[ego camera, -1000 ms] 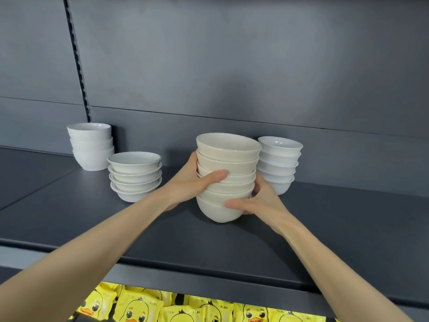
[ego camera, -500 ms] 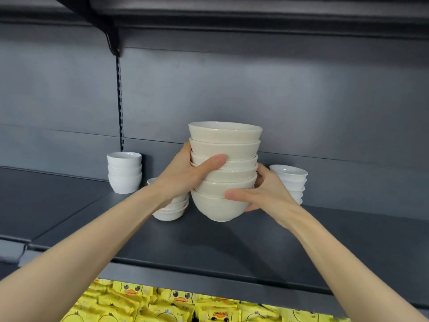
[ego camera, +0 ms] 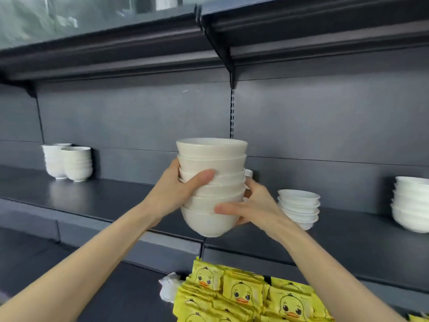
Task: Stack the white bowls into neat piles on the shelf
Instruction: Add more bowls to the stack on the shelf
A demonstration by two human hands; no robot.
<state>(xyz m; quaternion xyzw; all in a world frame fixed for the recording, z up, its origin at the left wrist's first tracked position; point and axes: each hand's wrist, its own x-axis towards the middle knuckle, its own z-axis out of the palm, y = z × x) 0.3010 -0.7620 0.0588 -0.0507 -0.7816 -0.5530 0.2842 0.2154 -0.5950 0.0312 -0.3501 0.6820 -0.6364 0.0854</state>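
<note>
While left hand (ego camera: 176, 194) and right hand (ego camera: 253, 205) both grip the bowl stack (ego camera: 212, 182), it hangs clear of the shelf (ego camera: 116, 201), above its front edge. Right-end pile (ego camera: 411, 205) is cut by the frame; one bowl (ego camera: 248, 173) mostly hidden behind stack. Duck packets (ego camera: 243, 296): print too blurred to read.

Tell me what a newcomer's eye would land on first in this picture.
First the stack of cream bowls at the centre, gripped from either side by the left hand and the right hand in front of the dark shelf. Next the bright yellow duck packets below, at the bottom edge. Other white piles stand on the shelf, among them a left pile and a right pile.
</note>
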